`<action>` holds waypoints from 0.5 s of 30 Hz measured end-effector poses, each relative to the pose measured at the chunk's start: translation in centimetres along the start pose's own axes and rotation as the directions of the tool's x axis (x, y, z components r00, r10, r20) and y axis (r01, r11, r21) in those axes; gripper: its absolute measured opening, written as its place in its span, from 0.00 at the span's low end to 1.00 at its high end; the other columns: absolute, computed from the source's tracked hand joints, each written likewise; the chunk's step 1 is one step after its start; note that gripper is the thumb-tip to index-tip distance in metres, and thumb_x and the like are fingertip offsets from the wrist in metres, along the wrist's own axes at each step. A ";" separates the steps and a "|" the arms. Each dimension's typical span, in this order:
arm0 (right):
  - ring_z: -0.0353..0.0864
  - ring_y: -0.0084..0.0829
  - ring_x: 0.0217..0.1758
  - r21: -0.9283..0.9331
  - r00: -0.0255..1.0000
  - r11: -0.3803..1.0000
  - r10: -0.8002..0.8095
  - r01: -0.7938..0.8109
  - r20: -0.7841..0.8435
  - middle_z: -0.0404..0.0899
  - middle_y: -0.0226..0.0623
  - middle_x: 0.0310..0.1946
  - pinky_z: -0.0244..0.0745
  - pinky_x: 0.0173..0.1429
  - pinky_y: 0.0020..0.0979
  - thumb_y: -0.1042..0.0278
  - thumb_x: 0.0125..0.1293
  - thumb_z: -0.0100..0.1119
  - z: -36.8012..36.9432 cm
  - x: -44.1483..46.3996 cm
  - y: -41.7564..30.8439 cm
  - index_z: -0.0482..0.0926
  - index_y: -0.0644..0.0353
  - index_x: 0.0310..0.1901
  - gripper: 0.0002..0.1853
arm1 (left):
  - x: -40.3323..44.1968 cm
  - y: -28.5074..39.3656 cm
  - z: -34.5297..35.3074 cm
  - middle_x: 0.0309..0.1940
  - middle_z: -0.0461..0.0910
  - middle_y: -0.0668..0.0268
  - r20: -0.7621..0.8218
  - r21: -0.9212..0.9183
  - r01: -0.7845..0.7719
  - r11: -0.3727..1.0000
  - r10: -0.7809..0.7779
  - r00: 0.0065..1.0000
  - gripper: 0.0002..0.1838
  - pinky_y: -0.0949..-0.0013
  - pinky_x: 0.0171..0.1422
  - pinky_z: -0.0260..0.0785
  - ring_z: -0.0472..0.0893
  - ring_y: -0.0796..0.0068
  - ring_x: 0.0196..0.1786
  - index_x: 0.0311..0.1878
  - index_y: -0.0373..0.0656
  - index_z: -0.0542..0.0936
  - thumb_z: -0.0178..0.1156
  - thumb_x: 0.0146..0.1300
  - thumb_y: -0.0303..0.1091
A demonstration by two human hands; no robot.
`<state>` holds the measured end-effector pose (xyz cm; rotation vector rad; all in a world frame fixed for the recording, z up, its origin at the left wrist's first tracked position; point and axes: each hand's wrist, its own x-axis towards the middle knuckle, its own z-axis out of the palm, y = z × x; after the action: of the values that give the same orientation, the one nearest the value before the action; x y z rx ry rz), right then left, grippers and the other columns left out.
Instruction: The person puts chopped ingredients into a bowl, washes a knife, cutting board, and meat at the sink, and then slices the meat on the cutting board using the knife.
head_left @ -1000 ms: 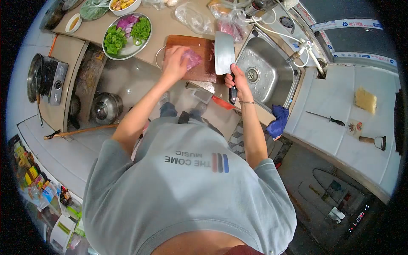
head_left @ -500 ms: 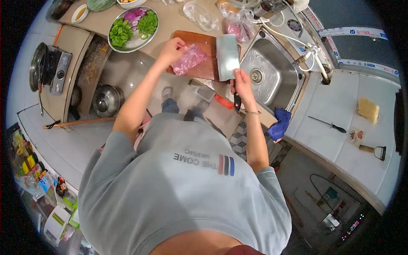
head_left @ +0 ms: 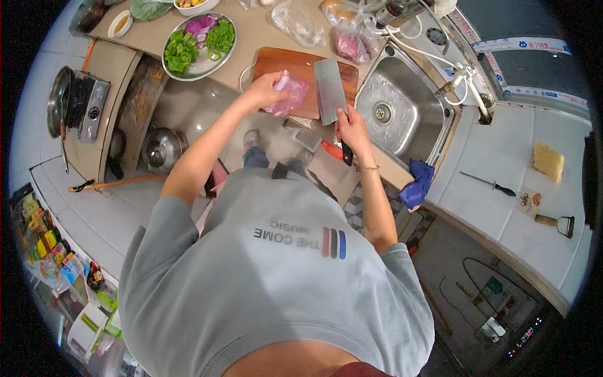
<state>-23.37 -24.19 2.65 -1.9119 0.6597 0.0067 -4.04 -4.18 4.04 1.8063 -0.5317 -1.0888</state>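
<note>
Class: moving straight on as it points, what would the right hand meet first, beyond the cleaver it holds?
Probably the cutting board, though depth is unclear from this single view.

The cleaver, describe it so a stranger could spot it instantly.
Find the metal sink. Left of it in the picture is a brown cutting board; near it, the right hand holds the cleaver by its black handle. Its broad grey blade sets it apart from the pink meat in the left hand.

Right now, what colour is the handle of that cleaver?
The cleaver's handle is black; it shows best in the head view, below the gripping hand.
</note>
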 end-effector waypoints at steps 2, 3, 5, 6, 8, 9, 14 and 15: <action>0.67 0.21 0.12 0.038 1.000 0.999 0.018 -0.018 0.004 0.70 0.30 0.15 0.63 0.17 0.27 0.62 0.72 0.45 -0.3 -0.1 -0.6 0.70 0.61 0.39 0.11 | -0.6 0.8 0.9 0.46 0.78 0.62 -0.059 -0.322 -0.051 0.945 0.034 0.998 0.21 0.68 0.52 0.71 0.78 0.73 0.48 0.50 0.39 0.74 0.67 0.54 0.33; 0.67 0.21 0.12 0.007 1.000 1.000 0.027 -0.027 0.009 0.70 0.30 0.15 0.63 0.18 0.27 0.62 0.72 0.45 -0.3 -0.1 -0.7 0.70 0.62 0.38 0.11 | -1.1 1.4 1.5 0.48 0.77 0.63 -0.121 -0.609 -0.107 0.786 0.041 0.992 0.22 0.69 0.52 0.72 0.77 0.75 0.48 0.52 0.39 0.72 0.67 0.55 0.29; 0.67 0.22 0.12 -0.022 0.999 0.999 0.038 -0.037 0.013 0.70 0.30 0.15 0.63 0.18 0.27 0.61 0.72 0.45 -0.4 -0.1 -0.6 0.69 0.62 0.37 0.12 | -1.3 2.1 2.8 0.47 0.77 0.63 -0.245 -0.638 -0.235 0.734 0.096 0.965 0.23 0.69 0.52 0.72 0.77 0.75 0.48 0.53 0.39 0.70 0.67 0.56 0.30; 0.67 0.21 0.13 -0.060 1.000 0.998 0.014 -0.014 -0.003 0.70 0.30 0.15 0.64 0.18 0.27 0.61 0.72 0.46 -0.4 -0.1 -0.7 0.69 0.62 0.36 0.12 | -1.4 2.2 3.2 0.46 0.77 0.63 -0.368 -0.648 -0.361 0.671 0.139 0.919 0.24 0.69 0.53 0.72 0.78 0.75 0.48 0.54 0.40 0.68 0.67 0.57 0.30; 0.68 0.20 0.13 -0.102 1.000 0.995 -0.009 0.008 -0.014 0.70 0.30 0.15 0.64 0.18 0.27 0.60 0.72 0.46 -0.4 -0.4 -0.7 0.68 0.62 0.35 0.13 | -1.6 0.9 3.4 0.46 0.77 0.63 -0.301 -0.662 -0.201 0.722 -0.010 0.954 0.24 0.69 0.52 0.72 0.78 0.76 0.47 0.54 0.39 0.67 0.66 0.58 0.29; 0.70 0.26 0.13 -0.092 1.000 0.996 -0.011 0.011 -0.002 0.71 0.33 0.15 0.65 0.19 0.30 0.61 0.72 0.46 -0.4 -0.8 -1.3 0.68 0.63 0.35 0.13 | -1.7 0.0 3.5 0.45 0.76 0.63 -0.234 -0.664 -0.037 0.746 -0.161 0.959 0.24 0.70 0.51 0.73 0.78 0.76 0.46 0.54 0.39 0.67 0.66 0.58 0.29; 0.78 0.57 0.32 -0.316 0.983 0.937 -0.175 0.148 -0.059 0.77 0.59 0.28 0.71 0.36 0.51 0.66 0.68 0.48 -0.3 -2.3 -5.0 0.70 0.66 0.41 0.10 | -1.0 -4.8 1.8 0.41 0.77 0.63 -0.420 -0.237 -0.011 0.971 -0.092 0.903 0.14 0.72 0.42 0.74 0.79 0.77 0.36 0.47 0.39 0.71 0.62 0.60 0.28; 0.78 0.58 0.30 -0.420 0.972 0.889 -0.228 0.183 -0.059 0.76 0.61 0.27 0.70 0.34 0.53 0.68 0.67 0.49 0.0 -2.5 -5.6 0.68 0.66 0.40 0.08 | -1.2 -4.5 1.6 0.39 0.77 0.63 -0.484 0.015 -0.117 0.993 0.110 0.868 0.11 0.73 0.39 0.74 0.79 0.76 0.31 0.45 0.38 0.73 0.60 0.62 0.28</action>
<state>-22.99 -21.55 8.16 -2.4010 0.5521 -0.0999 -6.45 -1.92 0.38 1.9190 -0.3168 -0.5208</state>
